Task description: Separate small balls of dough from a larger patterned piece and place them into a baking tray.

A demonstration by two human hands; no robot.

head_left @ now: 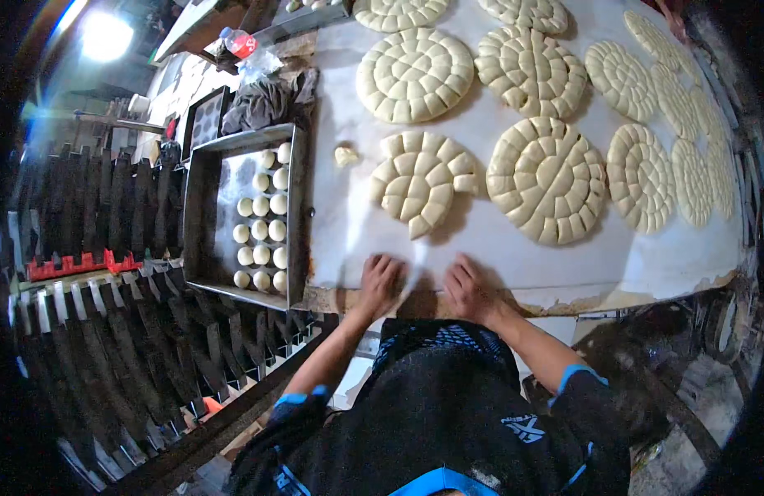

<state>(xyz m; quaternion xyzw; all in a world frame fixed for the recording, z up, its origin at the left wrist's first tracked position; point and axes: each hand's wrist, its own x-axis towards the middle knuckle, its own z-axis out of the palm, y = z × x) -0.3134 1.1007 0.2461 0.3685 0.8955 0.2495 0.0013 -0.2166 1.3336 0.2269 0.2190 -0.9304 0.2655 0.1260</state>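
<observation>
My left hand (383,283) rests on the near edge of the pale worktable (349,227), fingers curled down. Beside it, to the right, my right hand (469,289) is cupped the same way on the tabletop. Whatever lies under either palm is hidden. Just beyond my hands sits a partly used dough round (419,178), cut into pieces, its near and right edges gone. To its right lies a whole scored dough round (546,180). On the left stands a metal tray (202,223), its right half holding rows of smooth dough balls (260,231).
A small dough scrap (346,156) lies near the tray. Several more cut rounds (415,74) cover the far and right table. A dark cloth (262,106) and a bottle (240,43) are behind the tray. Racks of dark trays (126,355) stand left. Another person's arm (673,18) shows far right.
</observation>
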